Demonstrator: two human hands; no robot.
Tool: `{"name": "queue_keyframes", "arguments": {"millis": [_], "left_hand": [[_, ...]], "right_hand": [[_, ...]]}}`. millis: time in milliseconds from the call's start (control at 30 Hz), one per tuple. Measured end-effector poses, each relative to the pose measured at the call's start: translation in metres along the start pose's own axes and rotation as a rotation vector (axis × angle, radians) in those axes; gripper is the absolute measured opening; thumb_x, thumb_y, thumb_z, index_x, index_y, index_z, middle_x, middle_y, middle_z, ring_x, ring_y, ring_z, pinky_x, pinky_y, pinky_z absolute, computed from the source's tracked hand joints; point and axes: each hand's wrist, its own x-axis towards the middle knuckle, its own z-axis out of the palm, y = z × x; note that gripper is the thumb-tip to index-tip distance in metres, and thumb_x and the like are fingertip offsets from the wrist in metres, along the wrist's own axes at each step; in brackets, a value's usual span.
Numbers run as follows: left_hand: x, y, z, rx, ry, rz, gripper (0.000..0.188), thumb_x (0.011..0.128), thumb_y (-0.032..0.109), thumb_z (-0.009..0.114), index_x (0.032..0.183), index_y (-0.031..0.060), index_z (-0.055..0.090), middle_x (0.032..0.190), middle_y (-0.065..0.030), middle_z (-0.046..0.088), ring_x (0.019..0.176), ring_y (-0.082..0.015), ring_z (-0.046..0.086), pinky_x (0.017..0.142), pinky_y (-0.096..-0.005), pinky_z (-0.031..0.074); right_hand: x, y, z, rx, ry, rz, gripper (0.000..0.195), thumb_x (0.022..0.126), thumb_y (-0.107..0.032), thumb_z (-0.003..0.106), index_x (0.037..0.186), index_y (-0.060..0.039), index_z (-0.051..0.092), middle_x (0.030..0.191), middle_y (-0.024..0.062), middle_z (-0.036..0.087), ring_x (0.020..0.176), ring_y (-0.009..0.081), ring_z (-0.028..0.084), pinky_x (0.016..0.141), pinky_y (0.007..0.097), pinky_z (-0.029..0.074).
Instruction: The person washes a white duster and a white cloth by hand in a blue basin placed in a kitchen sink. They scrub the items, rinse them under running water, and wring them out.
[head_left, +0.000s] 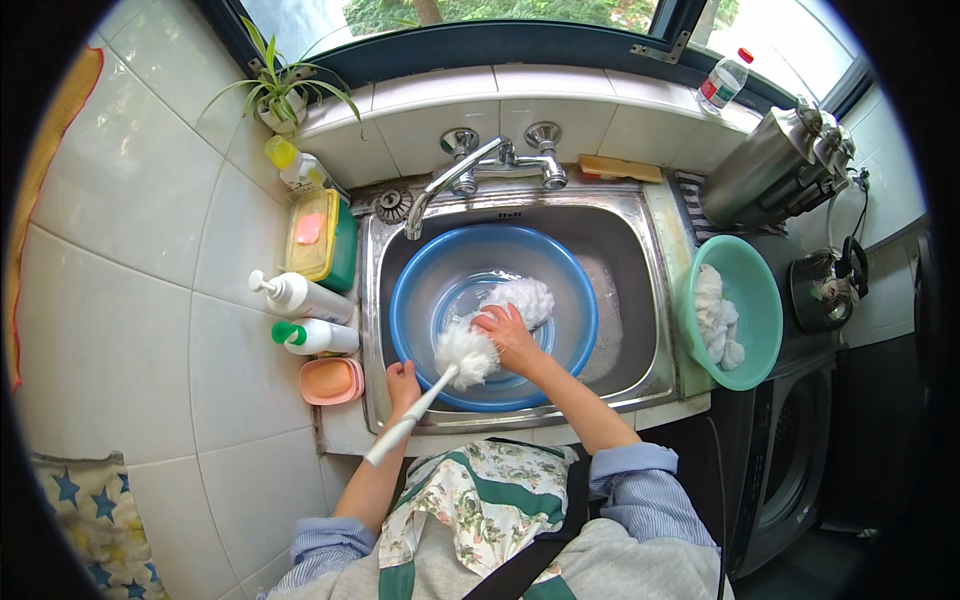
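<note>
A blue-rimmed plastic basin (587, 330) with water in it sits in the steel sink. My right hand (512, 341) is over the basin, its bent fingers at the white fluffy head of a duster (466, 354). The duster's pale handle (409, 424) slants down to the left, across my left wrist. Beyond my right fingertips a white fluffy bundle (529, 300) lies in the water. My left hand (403, 382) is by the basin's lower left rim, beneath the handle; its grip is partly hidden.
A chrome faucet (457, 176) reaches over the sink (664, 330). Pump bottles (311, 298), a green-and-yellow box (334, 240) and a pink soap dish (331, 380) line the left edge. At right are a green basin (761, 315) holding white cloth and a kettle (814, 292).
</note>
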Motion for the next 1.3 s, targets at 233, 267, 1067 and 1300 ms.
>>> {"name": "queue_keyframes", "arguments": {"millis": [233,267,1067,1300], "left_hand": [[-0.075,0.091,-0.093,-0.085,-0.633,-0.290,0.043,0.091,0.014,0.056,0.129,0.0004,0.043,0.119,-0.0155,0.055,0.107,-0.0223,0.055,0.095,-0.0347,0.044],[-0.073,0.103,-0.101,0.134,-0.612,-0.100,0.041,0.090,0.016,0.058,0.127,0.0007,0.046,0.116,-0.0112,0.057,0.106,-0.0187,0.055,0.093,-0.0313,0.044],[-0.004,0.197,0.134,-0.924,-1.056,-0.482,0.043,0.097,0.032,0.044,0.058,0.0154,0.038,0.052,0.0023,0.033,0.042,-0.0097,0.031,0.037,-0.0227,0.023],[-0.011,0.208,0.156,-1.073,-1.005,-0.798,0.049,0.094,0.026,0.047,0.051,0.0176,0.026,0.045,0.0051,0.020,0.034,-0.0082,0.019,0.032,-0.0238,0.011]], "right_hand": [[0.007,0.006,0.007,-0.010,-0.421,0.265,0.086,0.059,-0.011,0.074,0.134,-0.0332,0.040,0.144,0.0048,0.031,0.129,0.0334,0.033,0.100,0.0618,0.028],[0.013,0.023,0.000,0.093,-0.437,0.304,0.085,0.060,-0.010,0.074,0.134,-0.0306,0.039,0.142,0.0059,0.033,0.128,0.0341,0.034,0.100,0.0608,0.029],[0.145,0.129,-0.115,0.495,0.430,1.059,0.046,0.072,-0.035,0.064,0.086,0.0078,0.054,0.068,0.0157,0.062,0.052,0.0228,0.063,0.050,0.0336,0.051],[0.135,0.161,-0.090,0.197,0.493,0.994,0.046,0.072,-0.034,0.064,0.087,0.0084,0.054,0.068,0.0168,0.062,0.051,0.0248,0.063,0.051,0.0346,0.051]]}}
